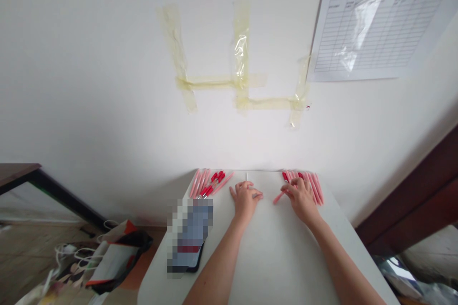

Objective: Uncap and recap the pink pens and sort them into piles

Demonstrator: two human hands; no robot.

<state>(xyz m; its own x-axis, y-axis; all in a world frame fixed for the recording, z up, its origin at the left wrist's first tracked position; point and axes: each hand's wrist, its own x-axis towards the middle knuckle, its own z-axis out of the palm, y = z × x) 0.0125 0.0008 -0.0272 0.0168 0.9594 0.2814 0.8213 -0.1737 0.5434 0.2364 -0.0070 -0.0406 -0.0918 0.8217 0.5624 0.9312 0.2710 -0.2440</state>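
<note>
On the white table [282, 252], my right hand [302, 198] pinches a pink pen barrel [279, 197] that slants down to the left. Just beside that hand lies a row of pink pens [317, 188], some with red ends, partly covered by my fingers. My left hand [245, 201] is closed near the middle, palm down, with a thin grey-and-pink pen piece [257, 195] at its thumb; most of what it holds is hidden. Beyond its fingers a thin white stick [246, 176] shows. To the left lie pink pens [201, 182] and several red-ended pens [216, 178] at angles.
A phone [191, 238], blurred by pixels, lies at the table's left edge. The white wall [107, 81] stands right behind the table, with yellowish tape [211, 83] and a printed sheet [379, 28]. Bags [114, 262] sit on the floor at left; dark red furniture [411, 195] stands at right.
</note>
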